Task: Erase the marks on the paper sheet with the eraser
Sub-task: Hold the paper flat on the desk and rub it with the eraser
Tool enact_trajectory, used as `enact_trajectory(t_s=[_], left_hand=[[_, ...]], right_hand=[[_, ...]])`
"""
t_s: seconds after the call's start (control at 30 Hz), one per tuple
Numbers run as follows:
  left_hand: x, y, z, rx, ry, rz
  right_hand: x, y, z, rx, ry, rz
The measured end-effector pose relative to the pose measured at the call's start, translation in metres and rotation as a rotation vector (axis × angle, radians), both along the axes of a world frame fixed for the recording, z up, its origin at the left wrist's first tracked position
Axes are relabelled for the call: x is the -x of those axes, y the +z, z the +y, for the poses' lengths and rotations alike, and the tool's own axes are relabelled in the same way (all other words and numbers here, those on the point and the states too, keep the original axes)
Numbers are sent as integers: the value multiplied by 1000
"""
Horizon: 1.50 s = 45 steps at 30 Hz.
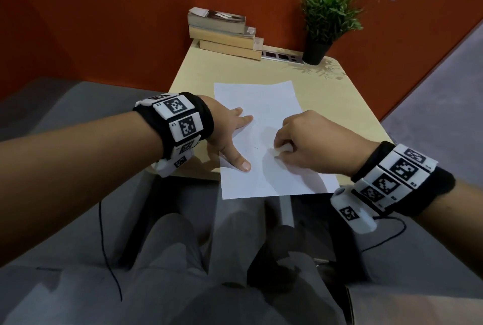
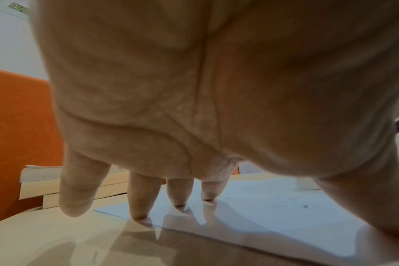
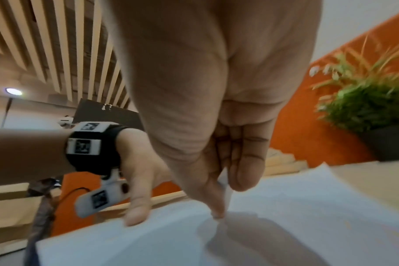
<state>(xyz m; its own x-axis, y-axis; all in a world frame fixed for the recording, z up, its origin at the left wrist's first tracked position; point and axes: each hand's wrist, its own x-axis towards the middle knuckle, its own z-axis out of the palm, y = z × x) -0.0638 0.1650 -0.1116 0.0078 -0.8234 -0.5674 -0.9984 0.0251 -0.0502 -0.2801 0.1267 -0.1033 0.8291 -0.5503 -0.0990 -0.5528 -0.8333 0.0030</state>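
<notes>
Left arm: reaching in from the left, forearm bare, wrist wearing a black band with tag blocks.
Left hand (image 1: 230, 131): lying palm down, fingers (image 2: 143, 198) spreading straight, tips pressing downward, thumb stretching toward the body.
Right arm: coming in from the right, wrist banded likewise.
Right hand (image 1: 311, 142): curling, fingertips (image 3: 216, 212) pinching together, pointing down.

White paper sheet (image 1: 264, 105) flat on desk, near edge overhanging, faint marks (image 1: 254, 145), small white eraser (image 1: 283, 147) on it
</notes>
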Motion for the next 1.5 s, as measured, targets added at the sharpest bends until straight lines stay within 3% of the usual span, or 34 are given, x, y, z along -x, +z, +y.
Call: enact_trajectory(t_s=[0.13, 0.33, 0.5, 0.77, 1.07, 1.5], left_hand=[[-1, 6, -1, -13, -10, -13], [7, 20, -3, -2, -99, -136], [22, 25, -12, 130, -145, -113], [20, 9, -13, 14, -75, -35], [18, -1, -14, 10, -68, -33], [20, 4, -14, -5, -57, -48]], right_hand=[[22, 15, -14, 34, -115, -110], [42, -4, 7, -15, -71, -120], [48, -6, 2, -56, -126, -151], [38, 7, -4, -104, -202, -63], [-5, -5, 1, -72, -90, -79], [1, 4, -8, -84, -81, -71]])
